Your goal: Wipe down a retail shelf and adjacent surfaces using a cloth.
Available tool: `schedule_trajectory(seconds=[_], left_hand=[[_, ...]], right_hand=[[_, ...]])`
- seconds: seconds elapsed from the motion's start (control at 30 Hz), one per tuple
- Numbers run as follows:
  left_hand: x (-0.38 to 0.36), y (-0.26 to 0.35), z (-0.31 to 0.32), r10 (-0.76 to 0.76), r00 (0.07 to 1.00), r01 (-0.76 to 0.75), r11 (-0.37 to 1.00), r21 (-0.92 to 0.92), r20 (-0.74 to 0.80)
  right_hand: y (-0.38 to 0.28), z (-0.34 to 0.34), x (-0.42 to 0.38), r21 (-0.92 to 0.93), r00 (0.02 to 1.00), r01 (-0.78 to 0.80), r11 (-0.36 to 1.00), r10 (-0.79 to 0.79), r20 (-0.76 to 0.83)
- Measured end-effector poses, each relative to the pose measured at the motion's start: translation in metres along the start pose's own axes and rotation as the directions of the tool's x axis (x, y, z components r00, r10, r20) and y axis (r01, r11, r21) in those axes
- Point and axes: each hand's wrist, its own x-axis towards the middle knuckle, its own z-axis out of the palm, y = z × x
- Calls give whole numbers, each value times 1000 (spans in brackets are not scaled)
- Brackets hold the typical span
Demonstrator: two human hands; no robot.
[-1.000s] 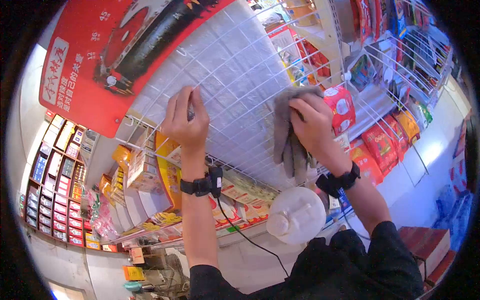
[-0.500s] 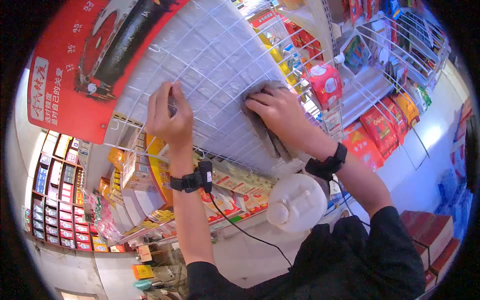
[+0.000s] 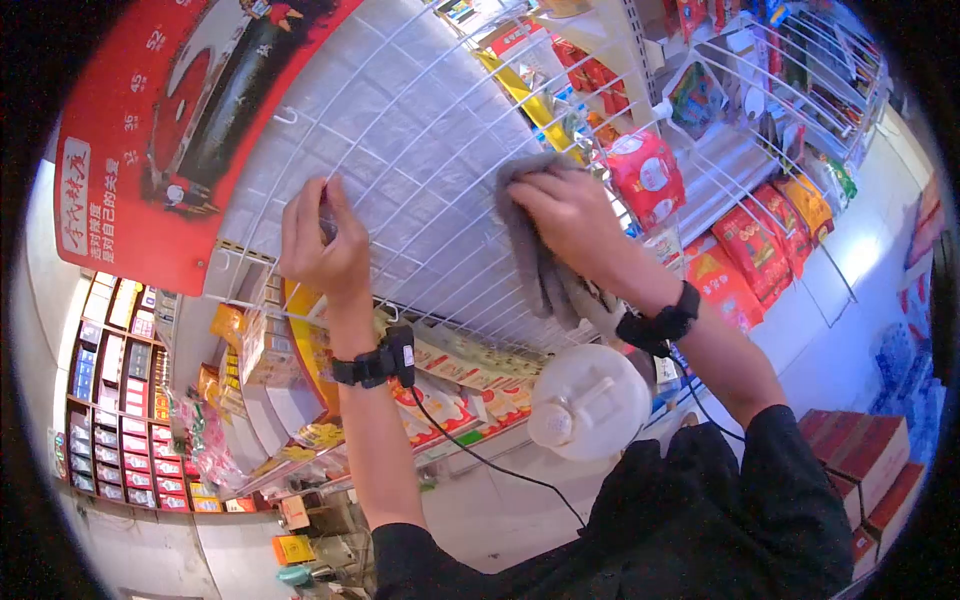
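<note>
A white wire grid panel [image 3: 400, 170] with a pale sheet behind it slants across the middle of the view. At its lower left, my left hand [image 3: 325, 245] is closed, thumb and fingers pinched on the wire. My right hand [image 3: 570, 215] presses a grey cloth [image 3: 540, 260] against the right part of the grid. The cloth is bunched under the fingers, and its loose end hangs below the palm. Each wrist wears a black strap; a dark cable runs from the left one.
A red printed sign [image 3: 170, 130] stands at the upper left. Red snack packets [image 3: 745, 250] and a wire basket [image 3: 800, 80] are on the right. Below lies a white plastic jug [image 3: 590, 405]. Cartons [image 3: 865, 450] are stacked at the lower right, stocked shelves [image 3: 125, 390] far left.
My right hand and the cloth have moved slightly right relative to the grid. My left hand stays at the grid; the whole view has shifted a little.
</note>
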Motion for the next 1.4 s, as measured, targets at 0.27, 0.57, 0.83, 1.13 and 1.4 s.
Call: schedule_trajectory(seconds=[0.27,0.57,0.83,1.13,1.4], left_hand=[[-2,-2,3,-3,1000,3,1000,-11,-8],[0,1,3,6,999,-7,1000,-25,-34],[-2,3,1,-23,1000,23,1000,-17,-21],[0,-2,4,31,997,-35,998,-53,-74],[-2,-6,6,8,997,-15,996,-90,-80]], right_hand=[[12,-33,-9,-96,969,-202,975,184,-164],[25,-26,14,-151,987,-87,985,105,120],[27,-33,11,-242,996,-62,968,76,47],[26,-38,13,-236,996,-51,970,65,54],[11,-32,-12,-134,997,-14,991,4,-77]])
